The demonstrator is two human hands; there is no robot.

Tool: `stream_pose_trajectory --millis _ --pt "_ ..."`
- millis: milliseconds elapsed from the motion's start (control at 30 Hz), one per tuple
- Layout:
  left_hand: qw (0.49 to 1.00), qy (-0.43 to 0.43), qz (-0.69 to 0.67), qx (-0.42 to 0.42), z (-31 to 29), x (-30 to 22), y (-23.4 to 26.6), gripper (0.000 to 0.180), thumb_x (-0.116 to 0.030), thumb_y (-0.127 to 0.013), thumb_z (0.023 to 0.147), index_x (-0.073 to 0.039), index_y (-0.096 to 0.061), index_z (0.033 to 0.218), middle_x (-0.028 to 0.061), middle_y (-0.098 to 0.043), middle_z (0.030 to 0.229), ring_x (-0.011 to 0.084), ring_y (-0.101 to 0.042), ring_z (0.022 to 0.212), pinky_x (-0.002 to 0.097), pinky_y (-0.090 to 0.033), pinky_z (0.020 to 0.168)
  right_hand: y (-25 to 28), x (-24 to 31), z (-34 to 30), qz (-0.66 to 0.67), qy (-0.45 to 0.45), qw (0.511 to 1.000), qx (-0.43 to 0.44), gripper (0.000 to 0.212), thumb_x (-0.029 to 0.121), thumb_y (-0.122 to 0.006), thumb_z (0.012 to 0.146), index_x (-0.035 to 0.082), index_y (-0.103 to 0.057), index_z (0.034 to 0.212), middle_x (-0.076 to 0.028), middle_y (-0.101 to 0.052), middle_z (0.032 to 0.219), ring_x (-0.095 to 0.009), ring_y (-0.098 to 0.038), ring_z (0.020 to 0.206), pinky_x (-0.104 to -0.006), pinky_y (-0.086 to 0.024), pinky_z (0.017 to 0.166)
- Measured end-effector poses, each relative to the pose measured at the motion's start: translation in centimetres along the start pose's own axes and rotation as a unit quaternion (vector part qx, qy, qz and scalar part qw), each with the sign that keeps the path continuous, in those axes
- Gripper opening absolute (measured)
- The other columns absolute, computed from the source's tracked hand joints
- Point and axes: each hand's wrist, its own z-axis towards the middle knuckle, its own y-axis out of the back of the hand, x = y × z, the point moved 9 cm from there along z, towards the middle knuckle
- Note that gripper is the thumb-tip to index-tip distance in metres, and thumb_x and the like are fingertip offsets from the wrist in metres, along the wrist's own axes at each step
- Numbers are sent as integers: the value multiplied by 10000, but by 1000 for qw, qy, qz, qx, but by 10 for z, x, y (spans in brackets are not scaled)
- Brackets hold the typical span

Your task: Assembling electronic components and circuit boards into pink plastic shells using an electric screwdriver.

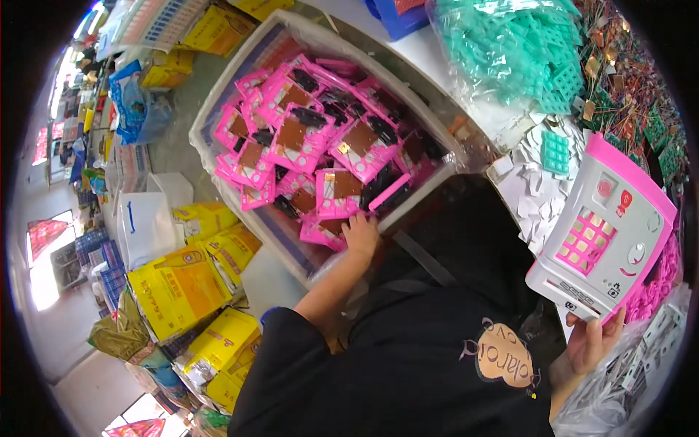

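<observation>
My left hand [360,237] reaches into the near corner of a large grey-rimmed bin [202,120]. Its fingers are slightly apart and touch the pink plastic parts [338,195] heaped there, which carry brown panels and black pieces. Off to the right, my right hand [595,339] pinches the lower end of a white and pink toy front panel [608,237]. That panel is tilted, with a pink-framed keypad, a round button and a slot near the held end. Part of the right fingers is hidden behind it.
On the white table, a clear bag of turquoise keypad parts [510,51] lies beyond paper scraps [535,171] and a loose turquoise keypad [555,152]. Tangled wires with small boards [633,80] fill the far right. Yellow cartons [178,291] stand left of the bin.
</observation>
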Motion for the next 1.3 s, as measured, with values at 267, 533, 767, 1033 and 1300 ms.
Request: stream_pose_trajectory --millis 267,533,767,1033,1300 --pt "992 -20 -98 -82 -127 78 69 567 -153 -749 687 -89 -588 1226 158 -574 1194 355 -550 1149 533 -435 966 -6 2 10 16 14 999 45 623 49 -610 953 22 -350 1518 -209 -575 1355 -310 -685 1030 -358 -608 662" --pt "989 -37 -140 -32 -64 35 12 425 -143 -655 791 -19 -584 1191 190 -610 1121 394 -585 1083 470 -501 896 -11 5 6 -29 5 999 -19 697 138 -730 878 -50 -380 1450 -201 -652 1111 -276 -692 772 -344 -578 553" --pt "967 -81 -218 100 21 -6 -42 336 -224 -557 909 -76 -656 1194 242 -703 1074 409 -689 1004 519 -540 872 -7 3 -11 13 11 1000 0 702 70 -693 903 3 -346 1510 -208 -621 1251 -290 -702 885 -354 -596 569" --pt "978 -112 -143 106 21 -13 0 247 -70 -607 794 -44 -693 1024 243 -704 943 410 -699 934 529 -552 829 -14 0 -21 -6 11 999 -49 690 69 -673 911 3 -334 1509 -208 -636 1166 -290 -679 766 -366 -549 536" --pt "975 -145 -122 112 20 8 100 248 -73 -627 743 -34 -709 973 239 -708 964 397 -692 959 519 -536 864 -30 -7 -5 -7 -32 999 4 702 133 -680 897 -57 -336 1479 -176 -678 1005 -231 -672 672 -322 -539 545"
